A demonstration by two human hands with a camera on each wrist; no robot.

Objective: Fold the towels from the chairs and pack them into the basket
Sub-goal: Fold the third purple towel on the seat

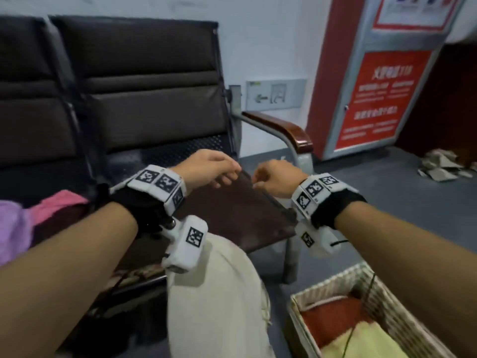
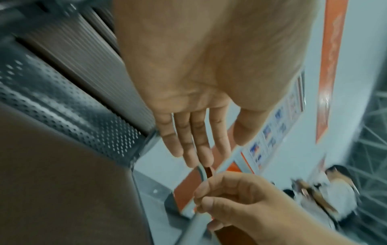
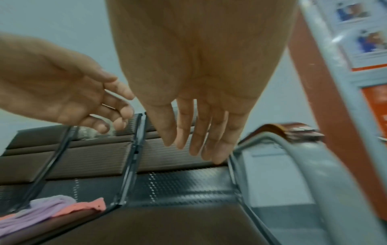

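Both hands, left hand (image 1: 206, 166) and right hand (image 1: 277, 178), hang over the chair seat (image 1: 232, 215) with loose fingers holding nothing, likely ready to reach the pink towel (image 1: 64, 200).

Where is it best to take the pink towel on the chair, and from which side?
Probably pinch the pink towel at its free corner nearest the right-hand seat, coming from above with the left hand. That corner lies flat and exposed; the rest meets the purple towel.

Pale wall (image 1: 263, 42), grey floor (image 1: 413, 192), red-and-grey notice cabinet (image 1: 371, 99), crumpled paper (image 1: 438, 165) at its foot.
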